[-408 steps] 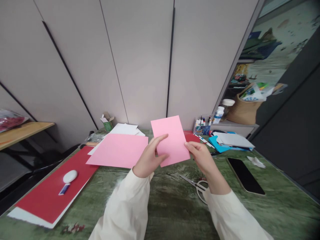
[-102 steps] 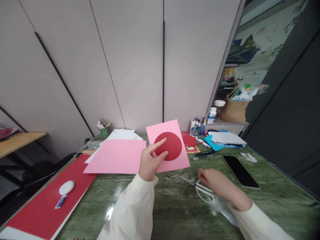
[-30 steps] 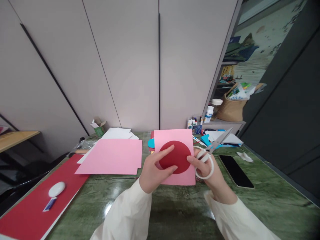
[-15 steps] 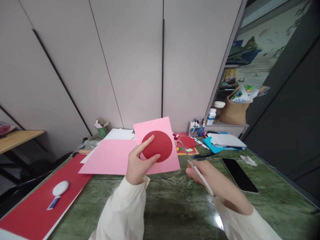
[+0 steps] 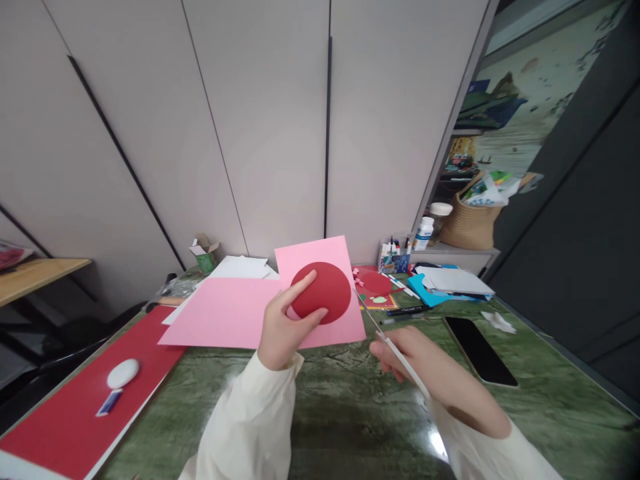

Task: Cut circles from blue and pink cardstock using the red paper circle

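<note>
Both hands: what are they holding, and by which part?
Left hand: red circle and pink sheet, by their left side. Right hand: scissors, by the handles.

The card [image 5: 313, 252] is pink, flat and rectangular, held up slightly tilted in the left hand [image 5: 286, 327]. The circle [image 5: 334, 285], plain deep red, lies flat against its face, inside the edges. The scissors [image 5: 394, 350], with white handles and metal blades, are edge-on in the right hand [image 5: 417, 350], tips up beside the card's right edge; whether they touch it is unclear.

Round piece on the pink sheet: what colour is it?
The round piece is red; head view.
</note>
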Action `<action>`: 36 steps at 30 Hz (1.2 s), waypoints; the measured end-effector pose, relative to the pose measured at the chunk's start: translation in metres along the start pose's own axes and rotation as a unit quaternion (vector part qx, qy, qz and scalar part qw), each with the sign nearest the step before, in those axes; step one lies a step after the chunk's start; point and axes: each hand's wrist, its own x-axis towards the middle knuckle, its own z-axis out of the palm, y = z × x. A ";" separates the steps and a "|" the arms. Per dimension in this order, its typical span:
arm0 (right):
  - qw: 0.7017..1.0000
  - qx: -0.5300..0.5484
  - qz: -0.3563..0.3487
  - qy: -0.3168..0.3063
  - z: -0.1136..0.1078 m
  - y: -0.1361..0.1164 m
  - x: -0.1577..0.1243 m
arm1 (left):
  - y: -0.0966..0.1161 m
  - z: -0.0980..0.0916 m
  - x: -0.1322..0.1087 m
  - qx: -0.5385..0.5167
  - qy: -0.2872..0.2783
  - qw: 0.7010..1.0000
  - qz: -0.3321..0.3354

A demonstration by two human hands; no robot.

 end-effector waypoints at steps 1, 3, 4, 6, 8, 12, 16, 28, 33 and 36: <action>0.999 -0.021 0.014 -0.029 0.000 0.001 0.000 | 0.000 0.000 0.000 -0.001 0.001 1.000 0.001; 0.994 -0.059 0.040 -0.078 0.000 0.002 0.001 | 0.000 0.000 0.000 -0.002 0.004 1.000 0.001; 0.994 -0.066 0.044 -0.080 -0.001 0.001 0.001 | 0.000 0.000 0.000 -0.003 0.005 1.000 0.000; 0.992 -0.074 0.047 -0.086 -0.001 -0.001 0.002 | -0.001 0.001 -0.001 -0.008 0.005 1.000 -0.004; 0.991 -0.084 0.051 -0.091 -0.002 -0.003 0.003 | -0.001 0.001 -0.001 -0.018 0.005 1.000 -0.006; 0.987 -0.103 0.056 -0.106 -0.003 -0.005 0.005 | -0.002 0.001 -0.001 -0.021 0.003 1.000 -0.004; 0.986 -0.108 0.056 -0.112 -0.003 -0.004 0.006 | -0.001 0.001 0.000 -0.009 0.002 1.000 -0.003; 0.989 -0.076 0.065 -0.108 0.000 -0.002 0.007 | -0.001 0.001 0.000 0.015 -0.028 0.999 0.005; 0.990 -0.064 0.059 -0.107 0.002 0.000 0.008 | -0.001 0.001 0.001 0.023 -0.025 0.999 -0.003; 0.991 -0.065 0.060 -0.103 0.002 0.000 0.007 | -0.001 0.001 0.000 0.024 -0.021 0.999 -0.010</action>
